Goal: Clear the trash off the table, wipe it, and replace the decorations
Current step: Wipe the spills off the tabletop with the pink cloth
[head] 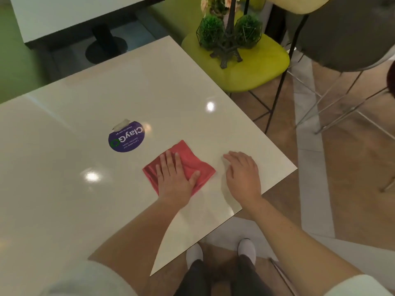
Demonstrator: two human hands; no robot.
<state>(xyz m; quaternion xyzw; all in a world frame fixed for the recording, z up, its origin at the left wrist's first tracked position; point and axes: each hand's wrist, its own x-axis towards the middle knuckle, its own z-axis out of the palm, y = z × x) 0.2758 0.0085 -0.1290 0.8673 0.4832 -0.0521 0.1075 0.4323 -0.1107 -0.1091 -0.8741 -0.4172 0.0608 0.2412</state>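
Left hand (174,178) flat on the soft, rumpled red microfibre cloth (183,165), fingers straight and together, thumb splayed out to the side, palm pressing the fabric down onto the glossy off-white square tabletop (64,199). Nothing pinched, just a flat press. The cloth lies as a rough diamond, its corners poking out beyond the fingertips and past the thumb. Just beside it on the thumb side, the right hand (243,174) rests on the bare table near the edge, fingers loosely spread and holding nothing. Beyond the fingertips, near the cloth's far corner, sits a round purple sticker (127,137) with white lettering, one edge peeling. Farther off, past the table corner, a lime-green moulded chair seat (263,69) carries the decorations: a dark metal Eiffel Tower model (227,48) flanked by two fuzzy green ball plants in wire frames (210,32).
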